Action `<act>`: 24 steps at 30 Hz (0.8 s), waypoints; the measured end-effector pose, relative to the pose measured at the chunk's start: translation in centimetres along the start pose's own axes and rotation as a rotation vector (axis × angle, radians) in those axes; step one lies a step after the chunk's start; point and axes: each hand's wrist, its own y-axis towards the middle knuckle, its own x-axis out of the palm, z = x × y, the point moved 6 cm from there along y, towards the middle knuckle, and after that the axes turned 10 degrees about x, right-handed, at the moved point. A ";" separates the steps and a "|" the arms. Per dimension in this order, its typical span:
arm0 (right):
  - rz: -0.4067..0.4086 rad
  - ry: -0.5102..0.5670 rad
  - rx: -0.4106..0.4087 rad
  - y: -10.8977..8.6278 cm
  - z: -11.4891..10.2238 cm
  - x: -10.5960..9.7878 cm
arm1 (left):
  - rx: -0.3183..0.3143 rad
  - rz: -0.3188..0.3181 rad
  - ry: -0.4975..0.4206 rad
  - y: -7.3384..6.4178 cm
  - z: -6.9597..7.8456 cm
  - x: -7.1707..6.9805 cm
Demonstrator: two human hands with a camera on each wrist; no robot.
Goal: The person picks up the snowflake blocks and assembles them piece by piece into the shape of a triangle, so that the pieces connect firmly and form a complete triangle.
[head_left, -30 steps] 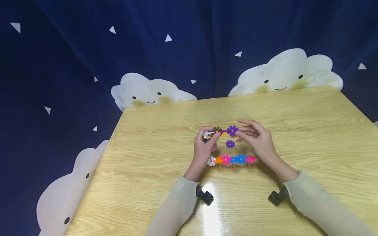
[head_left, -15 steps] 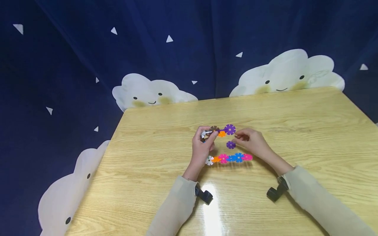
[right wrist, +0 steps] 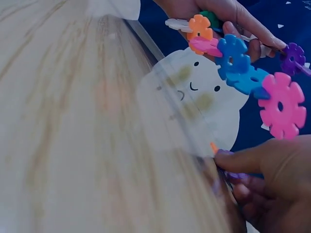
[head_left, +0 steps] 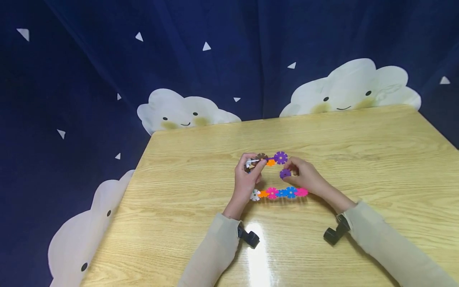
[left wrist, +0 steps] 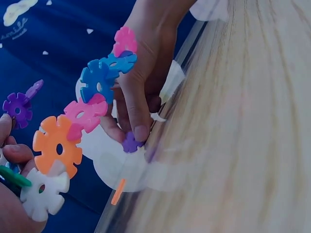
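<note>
My left hand (head_left: pixel 246 181) grips a joined chain of slotted plastic flower discs. One row of it runs to the right above the table: a white disc (head_left: pixel 255 195), an orange disc (left wrist: pixel 57 147), a pink disc (head_left: pixel 272 193), two blue discs (head_left: pixel 291 192) and a pink end disc (right wrist: pixel 282 106). The upper row has a brown disc (head_left: pixel 261 157) and a purple end disc (head_left: pixel 281 158). Between the rows, down at the table, my right hand (head_left: pixel 307 178) pinches a loose purple disc (head_left: pixel 285 174) between thumb and fingers. A green disc (left wrist: pixel 14 175) shows by the left fingers.
A loose orange disc (head_left: pixel 270 162) lies on the wooden table (head_left: pixel 179 191), just beyond the pinched purple one. Behind the table hangs a dark blue curtain (head_left: pixel 201 75) with cloud shapes. Black wrist cameras (head_left: pixel 333 235) sit at both cuffs.
My right hand has left the purple disc at the upper row's end, moved down toward me and taken hold of the loose purple disc. The left hand has stayed nearly still.
</note>
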 end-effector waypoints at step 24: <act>-0.021 0.964 0.181 -1.7 -1.4 -4.5 | 0.010 0.017 0.013 0.2 -0.5 -0.3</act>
